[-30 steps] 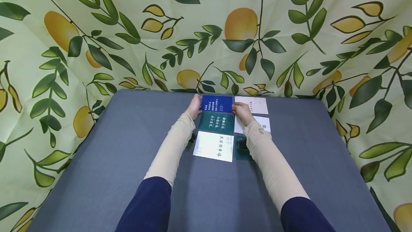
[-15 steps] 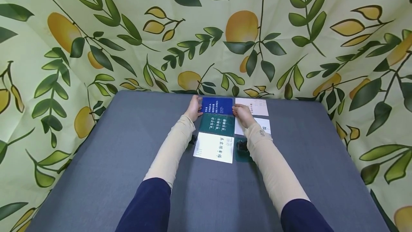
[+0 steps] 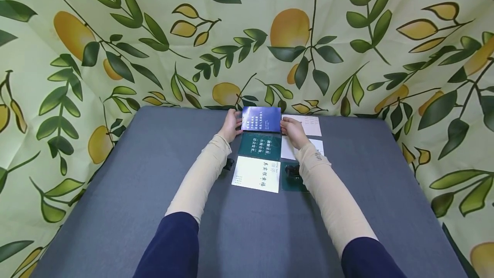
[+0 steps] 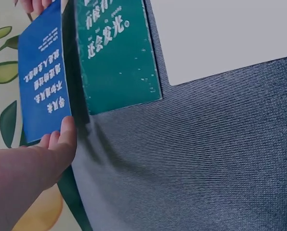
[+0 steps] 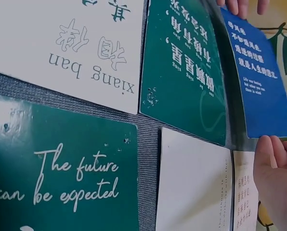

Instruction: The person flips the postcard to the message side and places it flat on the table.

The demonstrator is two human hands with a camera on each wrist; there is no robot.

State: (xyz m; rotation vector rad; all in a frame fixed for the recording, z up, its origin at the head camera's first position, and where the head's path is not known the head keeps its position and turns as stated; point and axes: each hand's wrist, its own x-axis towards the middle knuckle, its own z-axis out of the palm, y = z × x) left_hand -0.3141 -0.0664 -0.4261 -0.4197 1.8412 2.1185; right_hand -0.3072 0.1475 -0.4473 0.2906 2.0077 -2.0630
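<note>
A blue card (image 3: 261, 119) with white lettering is tilted up at the far edge of the table, raised off the cloth. My left hand (image 3: 230, 125) pinches its left edge, and my right hand (image 3: 292, 131) pinches its right edge. In the left wrist view, the blue card (image 4: 42, 82) stands apart from a green card (image 4: 119, 62), with a dark gap between them. In the right wrist view, the thumb and fingers of my right hand (image 5: 278, 168) hold the bottom corner of the card.
Below the blue card lie the green card (image 3: 260, 146) and a white card (image 3: 256, 174). On the right are two pale cards (image 3: 312, 125) and another green card (image 3: 287, 182), partly behind my right forearm. A leaf-patterned curtain (image 3: 247, 55) hangs behind the grey table (image 3: 162, 162).
The blue card lay flat between both hands before; now it is lifted and tilted up towards the curtain. Both hands have risen slightly with it. The other cards stay put.
</note>
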